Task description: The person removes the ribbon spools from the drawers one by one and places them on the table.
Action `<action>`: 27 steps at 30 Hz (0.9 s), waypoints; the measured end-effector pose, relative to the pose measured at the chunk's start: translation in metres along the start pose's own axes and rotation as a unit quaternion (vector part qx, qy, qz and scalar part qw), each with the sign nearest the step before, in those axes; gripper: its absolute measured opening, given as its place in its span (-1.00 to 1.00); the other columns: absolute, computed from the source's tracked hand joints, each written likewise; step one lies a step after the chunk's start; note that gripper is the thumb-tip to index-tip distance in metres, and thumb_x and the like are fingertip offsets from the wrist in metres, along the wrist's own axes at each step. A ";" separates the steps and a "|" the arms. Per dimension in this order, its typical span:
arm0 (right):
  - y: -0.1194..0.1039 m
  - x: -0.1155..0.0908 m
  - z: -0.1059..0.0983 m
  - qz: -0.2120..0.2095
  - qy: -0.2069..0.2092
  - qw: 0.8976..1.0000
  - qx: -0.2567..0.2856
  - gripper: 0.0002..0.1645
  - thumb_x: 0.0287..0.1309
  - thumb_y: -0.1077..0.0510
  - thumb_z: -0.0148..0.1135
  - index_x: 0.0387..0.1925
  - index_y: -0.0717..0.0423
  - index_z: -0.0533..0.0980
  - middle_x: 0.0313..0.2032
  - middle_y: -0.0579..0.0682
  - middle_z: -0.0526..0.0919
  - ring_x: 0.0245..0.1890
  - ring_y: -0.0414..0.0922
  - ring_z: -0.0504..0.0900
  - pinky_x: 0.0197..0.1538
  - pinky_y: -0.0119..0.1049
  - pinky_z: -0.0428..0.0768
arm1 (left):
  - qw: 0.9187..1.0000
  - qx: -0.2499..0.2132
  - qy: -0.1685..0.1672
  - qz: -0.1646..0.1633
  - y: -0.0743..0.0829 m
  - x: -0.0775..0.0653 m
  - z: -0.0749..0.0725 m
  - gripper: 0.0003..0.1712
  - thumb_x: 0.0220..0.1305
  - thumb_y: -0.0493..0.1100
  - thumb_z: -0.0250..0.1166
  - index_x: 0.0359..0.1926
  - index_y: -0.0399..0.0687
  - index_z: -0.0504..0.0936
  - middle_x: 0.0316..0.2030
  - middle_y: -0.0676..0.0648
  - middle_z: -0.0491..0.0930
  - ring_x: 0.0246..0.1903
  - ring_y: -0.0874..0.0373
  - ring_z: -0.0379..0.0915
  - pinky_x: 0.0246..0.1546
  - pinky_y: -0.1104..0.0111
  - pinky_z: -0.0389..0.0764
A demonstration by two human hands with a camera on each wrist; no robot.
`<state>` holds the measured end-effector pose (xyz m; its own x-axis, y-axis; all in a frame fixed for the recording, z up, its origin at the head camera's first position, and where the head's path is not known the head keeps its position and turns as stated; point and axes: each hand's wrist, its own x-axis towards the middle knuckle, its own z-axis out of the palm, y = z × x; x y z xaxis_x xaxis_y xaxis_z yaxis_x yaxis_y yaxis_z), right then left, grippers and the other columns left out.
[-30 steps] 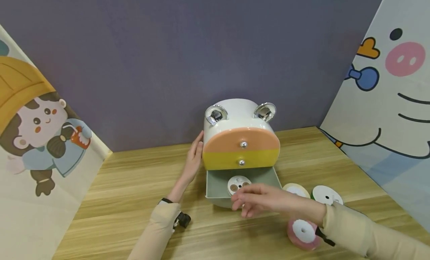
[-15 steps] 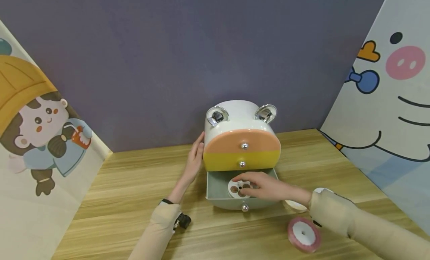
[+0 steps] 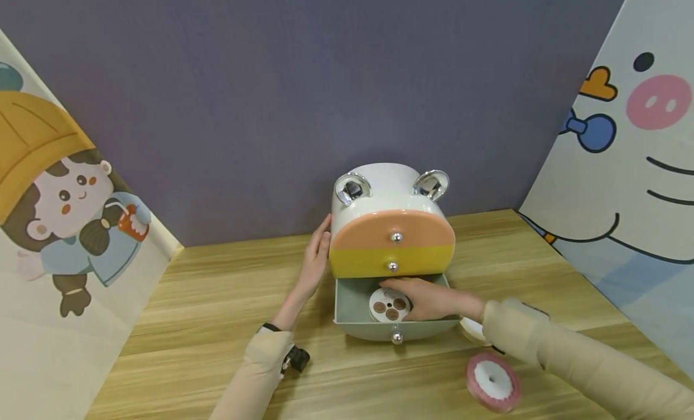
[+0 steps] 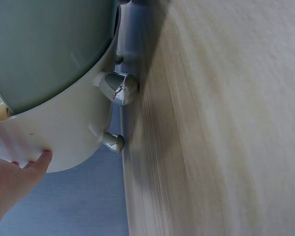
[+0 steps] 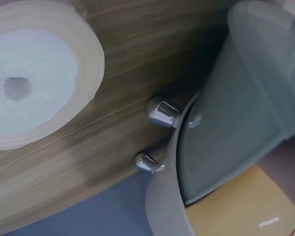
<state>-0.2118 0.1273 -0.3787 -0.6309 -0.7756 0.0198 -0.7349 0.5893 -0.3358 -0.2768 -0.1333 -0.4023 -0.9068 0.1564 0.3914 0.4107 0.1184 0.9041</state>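
Note:
A white cabinet [image 3: 382,188] with chrome ears stands on the table; its bottom green-grey drawer [image 3: 352,331] is pulled out. My left hand [image 3: 314,260] rests with extended fingers against the cabinet's left side; in the left wrist view those fingers [image 4: 38,164] touch its white wall. Inside the drawer lies a white ribbon spool [image 3: 388,296] with brown round openings. My right hand [image 3: 431,298] is in the drawer, curled round the spool's right edge, fingers behind it and thumb near its front. The right wrist view does not show this grip.
Right of the drawer lies a cream ribbon spool [image 5: 86,64], partly hidden by the right arm in the head view. A pink ribbon spool [image 3: 493,382] lies nearer. The orange drawer [image 3: 368,230] and yellow drawer [image 3: 360,262] are closed. A grey wall [image 3: 244,137] stands behind.
My right hand has gone from in front of the drawer, over the spool, to its right edge inside the drawer. The left hand has stayed against the cabinet.

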 end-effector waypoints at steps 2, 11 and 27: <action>0.002 0.002 0.003 0.003 -0.005 1.000 -0.003 -0.13 -0.03 0.19 0.54 0.28 0.41 0.36 0.23 0.28 0.53 0.20 0.16 0.54 0.23 -0.02 0.56 | 1.000 0.000 0.003 0.002 -0.007 0.002 0.000 -0.45 0.61 -0.20 -0.19 0.54 -0.11 0.11 0.54 -0.17 0.09 0.54 -0.10 -0.05 0.55 -0.02 0.01; 0.007 0.004 0.013 0.009 0.011 1.000 -0.020 -0.11 -0.13 0.22 0.58 0.25 0.40 0.39 0.19 0.27 0.56 0.16 0.16 0.58 0.22 -0.01 0.56 | 1.000 -0.004 0.006 0.011 -0.012 0.001 0.001 -0.45 0.62 -0.06 -0.15 0.53 0.00 0.15 0.53 -0.12 0.13 0.53 -0.07 0.01 0.53 -0.03 0.07; 0.015 0.001 0.014 0.001 0.037 0.999 0.005 -0.23 -0.08 0.16 0.56 0.17 0.35 0.47 0.12 0.22 0.62 0.10 0.11 0.60 0.17 -0.05 0.57 | 1.000 0.010 -0.005 0.000 0.025 -0.008 0.000 -0.45 0.61 -0.21 -0.18 0.52 -0.24 0.11 0.52 -0.26 0.10 0.53 -0.16 -0.03 0.54 -0.02 0.04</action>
<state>-0.2196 0.1323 -0.3965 -0.6495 -0.7552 0.0885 -0.7312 0.5884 -0.3452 -0.2591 -0.1315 -0.3825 -0.9060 0.1654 0.3896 0.4124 0.1373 0.9006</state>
